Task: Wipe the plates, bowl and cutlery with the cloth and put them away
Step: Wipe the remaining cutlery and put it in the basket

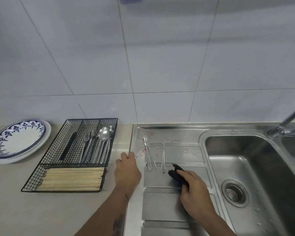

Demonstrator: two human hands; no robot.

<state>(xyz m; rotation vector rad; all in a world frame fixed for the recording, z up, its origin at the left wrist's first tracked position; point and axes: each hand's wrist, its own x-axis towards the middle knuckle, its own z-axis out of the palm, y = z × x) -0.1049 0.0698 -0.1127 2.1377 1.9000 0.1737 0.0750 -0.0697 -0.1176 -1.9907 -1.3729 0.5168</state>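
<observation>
The step in hand is the cutlery: the plates (18, 142) are stacked on the table (12, 210) well to the left of both hands, and no bowl is in view. The left hand (127, 169) has its grip closed in a pinch on a thin fork (138, 153), whose tines point up and to the right over the drainboard (175, 203) edge. The right hand (195, 189) has its grip curled round the dark cloth (176, 174), pressed to the drainboard. Just above and left of the cloth lie the unwiped pieces: a pair of utensils (149, 155) side by side and a single spoon (163, 157), with red specks around them. The wire caddy (75, 155) stands just left of the left grip, with cutlery already sorted in its rear compartments and chopsticks (71, 178) in the front one. The next move probably calls for bringing fork and cloth together, drawing the fork through the cloth, then carrying it left into the fork compartment. The sink (245, 167) lies to the right of the right grip.
</observation>
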